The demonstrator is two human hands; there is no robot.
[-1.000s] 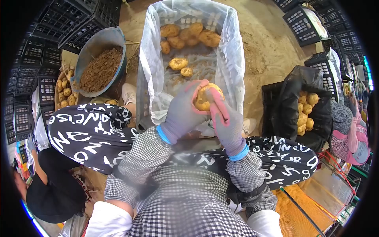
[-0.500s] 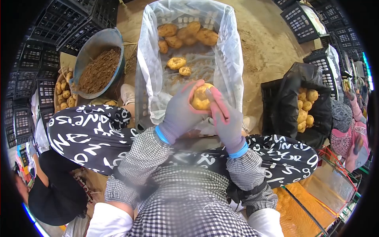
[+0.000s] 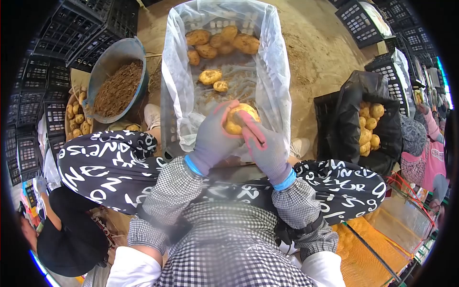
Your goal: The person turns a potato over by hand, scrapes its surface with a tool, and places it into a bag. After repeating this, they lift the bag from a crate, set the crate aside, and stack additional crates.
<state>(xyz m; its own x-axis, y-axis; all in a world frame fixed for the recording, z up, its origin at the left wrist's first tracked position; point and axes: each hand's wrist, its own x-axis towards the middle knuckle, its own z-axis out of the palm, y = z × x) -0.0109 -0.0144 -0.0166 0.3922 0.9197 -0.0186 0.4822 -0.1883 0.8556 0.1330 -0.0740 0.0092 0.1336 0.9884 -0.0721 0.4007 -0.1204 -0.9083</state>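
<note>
My left hand, in a grey glove with pink fingers, is wrapped round a yellow potato over the near end of a crate lined with clear plastic. My right hand, gloved alike, presses its closed fingers against the potato's right side. Beyond my hands, a small potato and a larger potato lie in the crate on the dirty liner. Several browner potatoes are gathered at its far end.
At the left stand a blue tub of soil and a container of potatoes. A black-lined crate with potatoes is at the right. Stacked black crates line the sides. Other people sit at both edges, and orange mesh lies at lower right.
The potato and both hands have shifted slightly left in view, and the right fingers now lie lower across the potato's side. The crate's potatoes keep their places.
</note>
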